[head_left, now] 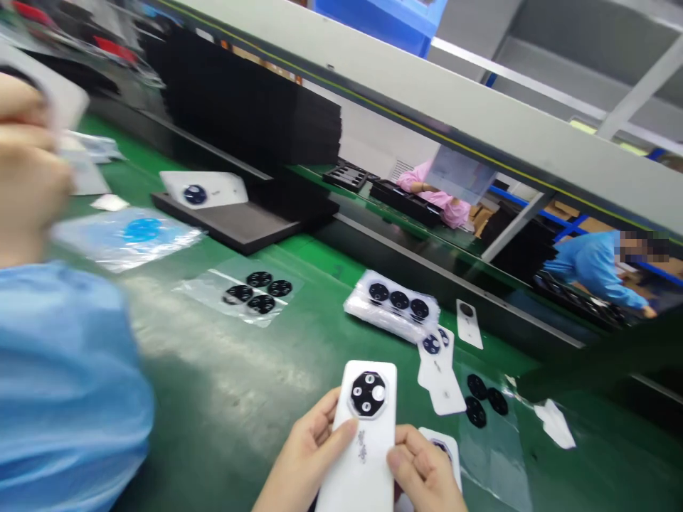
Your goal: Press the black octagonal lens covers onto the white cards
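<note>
I'm holding the white phone [358,469] over the green table [213,398] — left hand [314,451] and right hand [424,469] clamping its sides — probably checking it; next move is likely needing steady fingers.

The long white phone back [368,435] has round corners. Near its top is a black patch [368,393] with four pale circles [378,392], and dark squiggles [361,446] sit below. The left hand [314,449] and right hand [424,469] hold it, top end pointing away.
</note>
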`<state>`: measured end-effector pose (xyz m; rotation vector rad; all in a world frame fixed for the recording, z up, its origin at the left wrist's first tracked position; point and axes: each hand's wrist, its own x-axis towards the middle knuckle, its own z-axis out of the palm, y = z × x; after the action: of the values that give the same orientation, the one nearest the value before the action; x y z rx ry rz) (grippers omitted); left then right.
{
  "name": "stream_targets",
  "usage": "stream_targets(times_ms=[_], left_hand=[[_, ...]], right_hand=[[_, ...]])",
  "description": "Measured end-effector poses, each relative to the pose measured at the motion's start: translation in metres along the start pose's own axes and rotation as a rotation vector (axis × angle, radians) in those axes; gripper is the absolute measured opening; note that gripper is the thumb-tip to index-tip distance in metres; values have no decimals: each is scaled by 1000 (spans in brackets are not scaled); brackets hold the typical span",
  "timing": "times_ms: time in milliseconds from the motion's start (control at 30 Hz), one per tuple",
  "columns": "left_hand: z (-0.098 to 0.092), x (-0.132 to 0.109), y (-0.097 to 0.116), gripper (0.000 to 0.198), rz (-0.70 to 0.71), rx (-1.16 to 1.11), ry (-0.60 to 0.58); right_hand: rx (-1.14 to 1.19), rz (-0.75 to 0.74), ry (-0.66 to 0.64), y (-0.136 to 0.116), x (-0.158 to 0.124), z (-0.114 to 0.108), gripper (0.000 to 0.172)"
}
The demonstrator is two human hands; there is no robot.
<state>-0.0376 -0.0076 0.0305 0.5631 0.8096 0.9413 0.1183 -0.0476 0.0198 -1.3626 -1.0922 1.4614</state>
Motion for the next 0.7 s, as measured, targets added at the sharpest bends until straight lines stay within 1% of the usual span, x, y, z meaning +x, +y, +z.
stream_targets(times_ms=[67,133,167,200,267,300,333,400,433,500,567,700], left_hand=[[-2,1,-1,65,-76,15,33],[-5,3,-2,77,-155,20,55],[-7,4,-2,83,-185,18,64],[-8,6,-3,87,-202,13,72],[-10,8,-5,93,-224,16,76],[-10,9,-5,95,-226,27,80],[-10,9,-6,96,-224,42,86],[-9,9,-7,95,-213,70,102],[-9,9,-8,94,-207,76,105],[-9,9,-9,92,-198,76,89],[-10,9,-11,89,-189,86,65],[-10,11,-13,85,-167,112,51]], right_hand=[[-53,-14,7,-4,-5,-17,51],[-156,-39,84,-12,-10,-45,48],[-247,-54,149,-17,-13,-62,44],[-363,-72,245,-22,-15,-82,39],[-726,-86,388,-31,-17,-122,31],[-795,-83,427,-33,-17,-141,28],[-837,-70,435,-33,-14,-158,25],[-905,-48,395,-31,-6,-182,23],[-932,-37,360,-28,-1,-189,26],[-980,-20,295,-23,8,-197,32],[-1023,-6,253,-19,14,-199,36],[-1083,36,225,-17,22,-201,35]])
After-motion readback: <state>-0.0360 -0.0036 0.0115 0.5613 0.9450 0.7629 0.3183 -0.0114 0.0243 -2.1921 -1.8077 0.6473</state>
